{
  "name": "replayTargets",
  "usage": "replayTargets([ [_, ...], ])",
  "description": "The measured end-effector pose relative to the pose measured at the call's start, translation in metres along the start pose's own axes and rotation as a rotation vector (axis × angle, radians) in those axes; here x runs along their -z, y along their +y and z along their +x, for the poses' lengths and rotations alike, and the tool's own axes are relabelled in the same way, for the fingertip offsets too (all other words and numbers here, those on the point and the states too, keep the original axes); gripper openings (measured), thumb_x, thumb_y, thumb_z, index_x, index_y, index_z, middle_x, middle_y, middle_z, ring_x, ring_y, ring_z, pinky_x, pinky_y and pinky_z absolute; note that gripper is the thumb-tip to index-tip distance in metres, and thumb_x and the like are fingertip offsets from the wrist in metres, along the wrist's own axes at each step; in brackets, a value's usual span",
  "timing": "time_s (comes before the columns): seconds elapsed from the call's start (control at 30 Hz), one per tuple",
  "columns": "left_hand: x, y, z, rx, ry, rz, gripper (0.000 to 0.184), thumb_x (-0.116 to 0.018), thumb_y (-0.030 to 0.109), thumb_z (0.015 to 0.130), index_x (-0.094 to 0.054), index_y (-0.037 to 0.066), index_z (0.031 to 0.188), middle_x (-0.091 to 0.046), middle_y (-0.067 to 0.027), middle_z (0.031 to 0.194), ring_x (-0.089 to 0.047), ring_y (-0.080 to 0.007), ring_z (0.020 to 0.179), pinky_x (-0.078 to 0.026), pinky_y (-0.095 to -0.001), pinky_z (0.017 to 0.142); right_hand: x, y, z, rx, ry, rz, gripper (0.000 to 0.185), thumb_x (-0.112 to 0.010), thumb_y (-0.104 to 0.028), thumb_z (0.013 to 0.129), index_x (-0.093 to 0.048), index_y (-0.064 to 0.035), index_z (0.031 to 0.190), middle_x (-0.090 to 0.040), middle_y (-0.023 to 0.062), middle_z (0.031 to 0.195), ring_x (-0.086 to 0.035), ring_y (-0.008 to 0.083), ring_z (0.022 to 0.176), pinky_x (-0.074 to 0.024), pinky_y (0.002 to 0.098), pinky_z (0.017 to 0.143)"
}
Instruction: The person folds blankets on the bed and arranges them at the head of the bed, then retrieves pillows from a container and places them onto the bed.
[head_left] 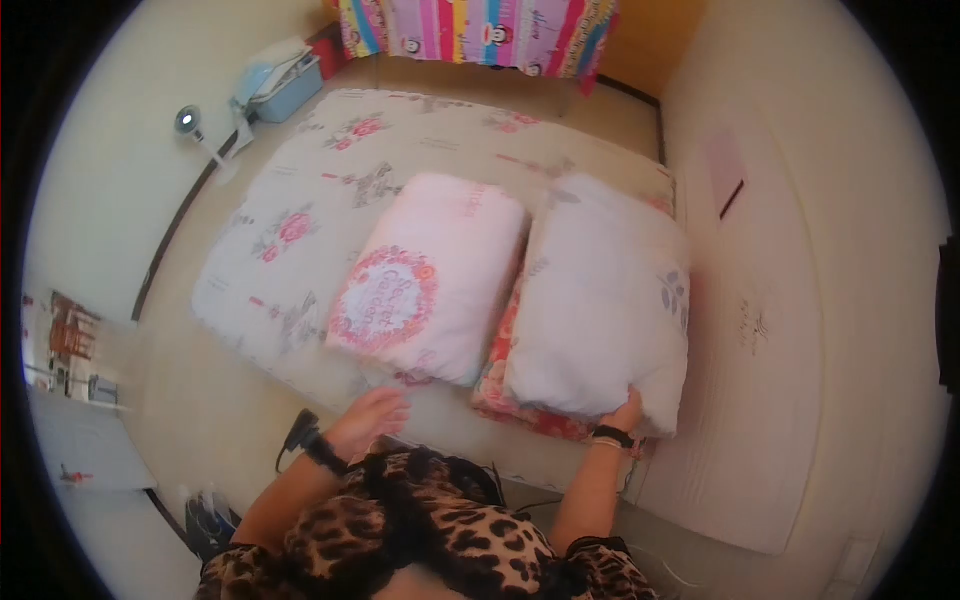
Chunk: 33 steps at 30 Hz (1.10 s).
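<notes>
A white folded quilt (pixel 600 290) with grey leaf prints lies on the right part of the bed, on top of a red floral folded cloth (pixel 495 375). My right hand (pixel 625 412) grips the quilt's near edge, its fingers partly hidden by the fabric. Left of it rests a pink folded quilt (pixel 455 255) with a round wreath print. Just short of the pink quilt's near edge, my left hand (pixel 372 420) is held with its fingers stretched out and nothing in them.
Under the quilts is a mattress (pixel 290 185) with a rose-patterned cover. A pale board (pixel 740 430) stands along the right wall. At the far left are a small white fan (pixel 190 125) and a blue bin (pixel 288 92). A striped cloth (pixel 470 32) hangs at the far end.
</notes>
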<state>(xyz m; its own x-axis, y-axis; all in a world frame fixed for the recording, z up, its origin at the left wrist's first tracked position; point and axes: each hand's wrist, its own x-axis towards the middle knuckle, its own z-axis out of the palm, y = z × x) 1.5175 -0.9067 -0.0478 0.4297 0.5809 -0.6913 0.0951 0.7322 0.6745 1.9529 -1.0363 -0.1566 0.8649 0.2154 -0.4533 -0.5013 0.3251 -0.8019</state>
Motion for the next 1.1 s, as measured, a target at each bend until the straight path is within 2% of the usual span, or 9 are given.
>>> replayTargets([
  [0.17, 0.018, 0.006, -0.010, -0.012, 0.002, 0.059, 0.024, -0.050, 0.020, 0.091, -0.048, 0.008, 0.111, -0.056, -0.0062, 0.107, -0.056, -0.0175, 0.094, -0.047, -0.0313, 0.080, 0.048, 0.050, 0.017, -0.319, 0.208, -0.365, 0.067, -0.068, -0.023, 0.072, -0.039, 0.0072, 0.124, -0.049, 0.0182, 0.119, -0.050, 0.0304, 0.106, -0.0437, 0.0421, 0.088],
  [0.3, 0.040, 0.017, -0.023, -0.039, 0.049, -0.004, 0.024, -0.052, 0.022, 0.090, -0.047, 0.009, 0.110, -0.056, -0.0067, 0.107, -0.056, -0.0175, 0.094, -0.047, -0.0312, 0.080, -0.001, -0.004, -0.008, 0.722, 0.191, -0.897, 0.062, -0.060, -0.027, 0.084, -0.033, 0.0063, 0.129, -0.023, 0.0227, 0.140, -0.022, 0.0342, 0.130, -0.0202, 0.0433, 0.106],
  [0.53, 0.074, 0.043, -0.004, -0.061, 0.208, 0.016, 0.031, -0.054, 0.024, 0.089, -0.045, 0.009, 0.115, -0.055, -0.0066, 0.107, -0.054, -0.0185, 0.096, -0.045, -0.0321, 0.084, -0.169, -0.061, -0.043, 1.415, -0.017, -1.107, 0.057, -0.047, -0.033, 0.091, -0.029, -0.0025, 0.135, -0.027, 0.0200, 0.140, -0.025, 0.0316, 0.130, -0.0195, 0.0511, 0.104],
  [0.63, 0.086, 0.058, 0.015, -0.102, 0.210, 0.009, 0.033, -0.055, 0.023, 0.088, -0.045, 0.008, 0.116, -0.055, -0.0066, 0.107, -0.054, -0.0186, 0.096, -0.045, -0.0321, 0.084, -0.162, 0.007, -0.028, 1.312, -0.065, -1.525, 0.061, -0.044, -0.041, 0.090, -0.028, -0.0071, 0.137, -0.024, 0.0175, 0.142, -0.023, 0.0291, 0.132, -0.0195, 0.0556, 0.102],
  [0.7, 0.098, 0.064, 0.029, -0.129, 0.211, 0.007, 0.034, -0.055, 0.023, 0.088, -0.045, 0.008, 0.117, -0.055, -0.0068, 0.107, -0.054, -0.0184, 0.096, -0.045, -0.0320, 0.084, -0.106, 0.089, 0.018, 0.794, -0.458, -2.163, 0.065, -0.045, -0.043, 0.087, -0.026, -0.0084, 0.138, -0.022, 0.0162, 0.144, -0.021, 0.0265, 0.133, -0.0206, 0.0579, 0.101],
  [0.77, 0.109, 0.076, 0.045, -0.144, 0.202, -0.003, 0.034, -0.056, 0.023, 0.088, -0.047, 0.007, 0.116, -0.055, -0.0066, 0.108, -0.054, -0.0175, 0.097, -0.045, -0.0312, 0.083, -0.073, 0.118, 0.043, 0.571, -0.597, -2.254, 0.063, -0.044, -0.044, 0.086, -0.030, -0.0084, 0.137, -0.032, 0.0112, 0.140, -0.026, 0.0297, 0.131, -0.0216, 0.0579, 0.101],
  [0.87, 0.150, 0.086, 0.082, -0.219, 0.110, -0.067, 0.033, -0.056, 0.022, 0.088, -0.048, 0.006, 0.115, -0.055, -0.0061, 0.107, -0.054, -0.0163, 0.097, -0.045, -0.0309, 0.083, -0.101, 0.105, 0.042, 0.439, -0.677, -2.052, 0.055, -0.051, -0.034, 0.083, -0.041, -0.0037, 0.128, -0.042, 0.0157, 0.132, -0.039, 0.0319, 0.123, -0.0292, 0.0504, 0.100],
  [0.97, 0.189, 0.105, 0.139, -0.239, 0.178, 0.005, 0.036, -0.057, 0.022, 0.087, -0.046, 0.004, 0.117, -0.055, -0.0060, 0.106, -0.053, -0.0155, 0.097, -0.045, -0.0300, 0.083, -0.157, 0.090, -0.011, 0.742, -0.495, -1.406, 0.044, -0.054, -0.020, 0.083, -0.047, 0.0019, 0.120, -0.050, 0.0194, 0.121, -0.048, 0.0314, 0.113, -0.0345, 0.0402, 0.099],
  [1.1, 0.217, 0.152, 0.212, -0.227, 0.210, 0.067, 0.038, -0.057, 0.020, 0.086, -0.046, 0.002, 0.118, -0.055, -0.0051, 0.103, -0.053, -0.0145, 0.093, -0.044, -0.0274, 0.083, -0.237, 0.158, -0.094, 0.303, -0.798, -0.871, 0.037, -0.051, -0.011, 0.087, -0.044, 0.0072, 0.119, -0.051, 0.0188, 0.118, -0.049, 0.0251, 0.111, -0.0357, 0.0333, 0.097],
])
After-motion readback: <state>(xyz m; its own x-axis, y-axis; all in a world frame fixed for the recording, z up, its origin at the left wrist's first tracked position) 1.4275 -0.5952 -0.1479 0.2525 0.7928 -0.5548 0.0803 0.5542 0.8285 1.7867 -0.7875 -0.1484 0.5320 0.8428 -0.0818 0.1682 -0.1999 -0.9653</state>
